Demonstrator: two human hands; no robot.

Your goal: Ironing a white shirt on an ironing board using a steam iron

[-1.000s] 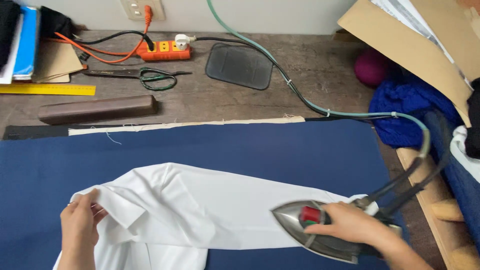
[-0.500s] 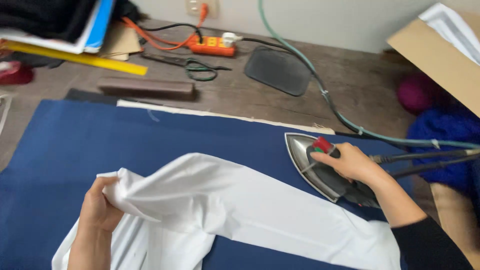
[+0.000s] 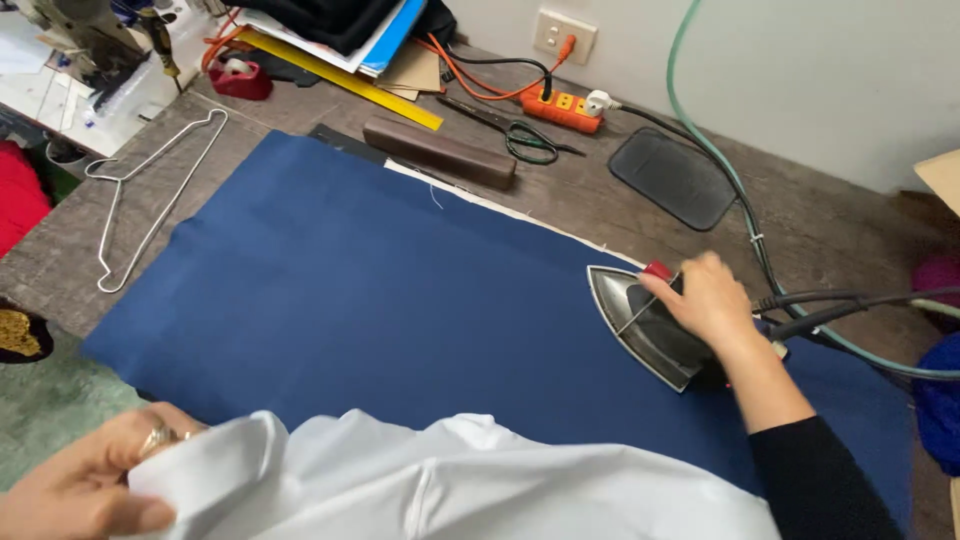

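**Iron parked off the garment, cloth edge gathered at the near corner**

My right hand (image 3: 705, 300) is wrapped around the handle of the steam iron (image 3: 650, 330), fingers curled shut over it. The iron stands tipped on the blue pressing cloth (image 3: 380, 300), well apart from the white garment (image 3: 480, 485); its soleplate faces left, clear of the fabric. My left hand (image 3: 80, 485) pinches a folded edge of the white garment between thumb and fingers at the near left corner, with the garment bunched along the bottom of the view.

Judgement: to do this step well, I would smooth the garment flat on the pressing cloth before bringing the soleplate down, since the gathered edge would otherwise be pressed into creases. I would keep the pinching fingers outside the iron's path, and watch that the green hose (image 3: 735, 180) and dark cables trailing from the iron do not drag across the white fabric.

A wire hanger (image 3: 150, 190), scissors (image 3: 515, 135) and a yellow ruler (image 3: 340, 80) lie beyond the cloth.
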